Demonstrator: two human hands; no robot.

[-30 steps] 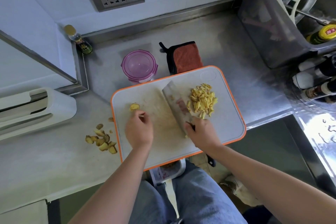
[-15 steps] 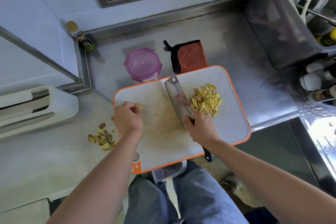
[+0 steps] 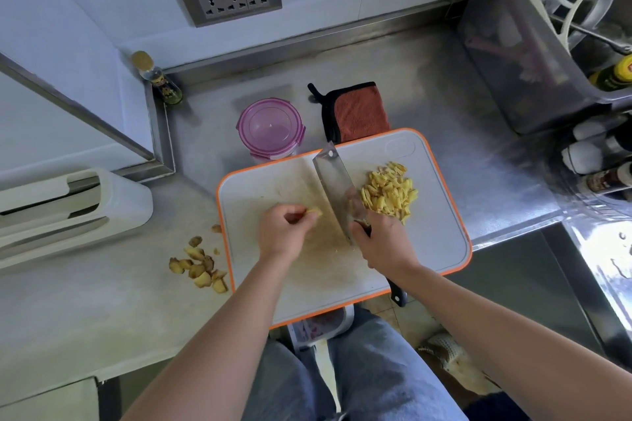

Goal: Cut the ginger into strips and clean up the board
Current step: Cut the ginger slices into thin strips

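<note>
On the board (image 3: pixel 427 249), a ginger piece (image 3: pixel 314 213) is pinched by the left hand (image 3: pixel 284 236) beside the cleaver (image 3: pixel 333 186), gripped by the right hand (image 3: pixel 384 243), with strips (image 3: pixel 388 191) piled beyond.

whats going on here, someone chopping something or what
A person is cutting ginger on an orange-rimmed cutting board. The right hand grips the cleaver by its handle, with the blade over the middle of the board. The left hand pinches a small ginger piece in its fingers, just left of the blade. A pile of cut strips lies on the board to the blade's right, and ginger scraps sit on the counter beside the board's left edge.
</note>
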